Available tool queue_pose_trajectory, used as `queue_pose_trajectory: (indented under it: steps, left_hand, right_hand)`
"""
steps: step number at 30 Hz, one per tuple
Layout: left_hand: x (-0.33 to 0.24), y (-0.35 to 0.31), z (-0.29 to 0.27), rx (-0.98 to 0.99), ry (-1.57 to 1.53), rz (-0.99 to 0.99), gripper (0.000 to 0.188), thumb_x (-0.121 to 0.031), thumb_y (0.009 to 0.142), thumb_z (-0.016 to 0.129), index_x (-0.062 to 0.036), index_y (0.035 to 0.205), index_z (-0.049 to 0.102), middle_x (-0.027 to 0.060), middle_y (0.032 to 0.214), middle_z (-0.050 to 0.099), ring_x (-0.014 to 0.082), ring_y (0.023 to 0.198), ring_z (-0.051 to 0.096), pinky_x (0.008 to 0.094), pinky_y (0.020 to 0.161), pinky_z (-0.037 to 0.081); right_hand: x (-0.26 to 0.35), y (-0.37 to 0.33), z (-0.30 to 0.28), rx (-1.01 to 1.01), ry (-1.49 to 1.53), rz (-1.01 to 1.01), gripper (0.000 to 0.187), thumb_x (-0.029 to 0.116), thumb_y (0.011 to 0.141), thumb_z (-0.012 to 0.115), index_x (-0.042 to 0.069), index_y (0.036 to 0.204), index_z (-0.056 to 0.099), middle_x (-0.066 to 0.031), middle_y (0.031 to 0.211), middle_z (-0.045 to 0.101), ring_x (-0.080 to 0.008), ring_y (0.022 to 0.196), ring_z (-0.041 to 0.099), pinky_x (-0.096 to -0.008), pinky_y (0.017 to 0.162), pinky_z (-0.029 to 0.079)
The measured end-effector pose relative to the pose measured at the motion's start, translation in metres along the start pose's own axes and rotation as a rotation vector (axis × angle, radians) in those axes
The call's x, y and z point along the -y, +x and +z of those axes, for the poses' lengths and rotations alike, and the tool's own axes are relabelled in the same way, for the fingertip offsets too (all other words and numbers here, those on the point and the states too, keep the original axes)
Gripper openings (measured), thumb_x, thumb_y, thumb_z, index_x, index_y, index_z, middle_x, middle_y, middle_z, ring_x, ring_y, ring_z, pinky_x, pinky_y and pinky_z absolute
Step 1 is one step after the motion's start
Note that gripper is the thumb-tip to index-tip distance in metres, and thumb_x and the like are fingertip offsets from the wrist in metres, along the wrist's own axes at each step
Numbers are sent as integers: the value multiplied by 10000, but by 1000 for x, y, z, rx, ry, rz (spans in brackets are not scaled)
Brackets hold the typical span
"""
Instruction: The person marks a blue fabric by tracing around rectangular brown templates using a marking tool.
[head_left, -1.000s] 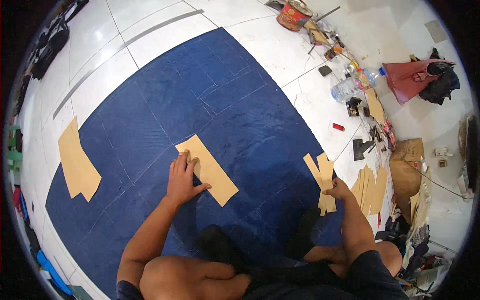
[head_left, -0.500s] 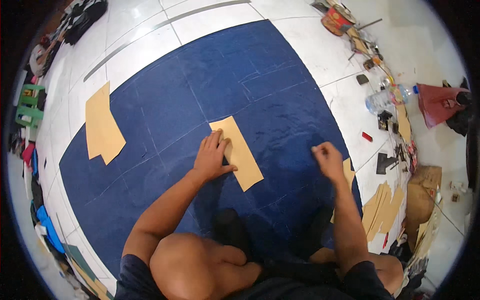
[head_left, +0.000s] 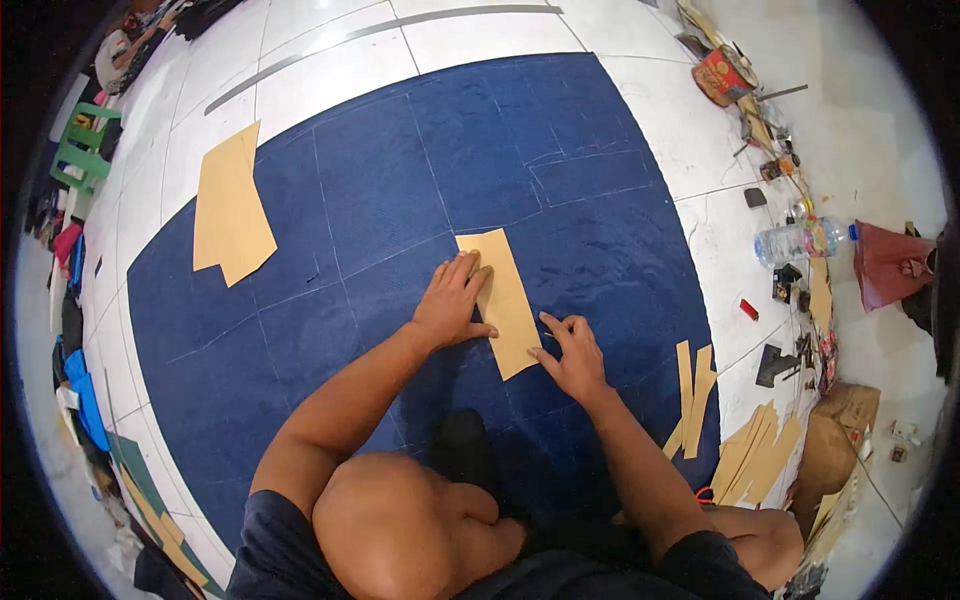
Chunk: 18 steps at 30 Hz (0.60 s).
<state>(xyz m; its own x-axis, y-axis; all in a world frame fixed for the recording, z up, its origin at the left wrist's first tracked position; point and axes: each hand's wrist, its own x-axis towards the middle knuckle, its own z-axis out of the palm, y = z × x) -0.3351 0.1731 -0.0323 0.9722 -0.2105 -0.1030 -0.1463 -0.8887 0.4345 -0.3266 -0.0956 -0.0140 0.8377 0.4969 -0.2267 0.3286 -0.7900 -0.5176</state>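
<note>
A dark blue cloth [head_left: 380, 180] marked with pale chalk lines is spread over the floor. On its middle lies a tan paper pattern piece [head_left: 512, 305], long and roughly rectangular. My left hand [head_left: 452, 300] rests on the pattern's left side, fingers stretched and thumb apart. At the lower right edge of the same piece is my right hand [head_left: 574, 355], fingers curled, thumb tip touching the paper. Something small and pale shows between its thumb and forefinger, too small to name. Another tan pattern piece [head_left: 232, 210], wider and notched, lies across the cloth's far left edge.
Narrow tan paper strips [head_left: 686, 400] lie on the cloth's right edge, with more paper pieces [head_left: 750, 450] beside it. Along the right wall are a plastic bottle [head_left: 795, 243], a red tin [head_left: 724, 77] and a cardboard box [head_left: 835, 430]. A long metal ruler [head_left: 390, 28] lies beyond the cloth.
My right hand has moved left from the cloth's right side to the pattern's lower right edge. My left hand stays on the pattern. The whole view has shifted slightly.
</note>
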Motion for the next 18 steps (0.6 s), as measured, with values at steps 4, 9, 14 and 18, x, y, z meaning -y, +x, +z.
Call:
queue_pose_trajectory:
  steps: [4,9,14,18]
  left_hand:
    - [6,-5,1,-20,-21,24,1056,-570,640,848,-22,1434,419,252,1520,338,420,1446,290,552,1179,261]
    - [3,-1,3,-25,-15,38,1068,-571,631,851,-18,1437,418,256,1516,341,424,1438,301,545,1177,268]
    - [3,-1,2,-27,-38,36,1056,-559,630,860,-36,1442,432,245,1522,345,413,1447,291,521,1175,260]
    - [0,0,-1,-25,-32,38,1038,-539,632,868,-33,1432,442,244,1511,358,412,1444,295,521,1178,254]
  right_hand:
    - [5,6,-2,69,40,53,630,370,844,770,160,1398,555,-127,1150,490,-305,1102,534,-429,948,486]
    - [3,7,-5,67,63,92,651,346,821,794,191,1403,545,-126,1148,497,-314,1109,533,-440,955,484]
    - [1,6,-4,59,77,91,658,336,810,803,197,1399,544,-124,1152,504,-313,1119,533,-443,960,485]
    - [1,8,-4,69,92,108,663,355,818,795,205,1408,532,-115,1164,496,-302,1136,526,-429,979,476]
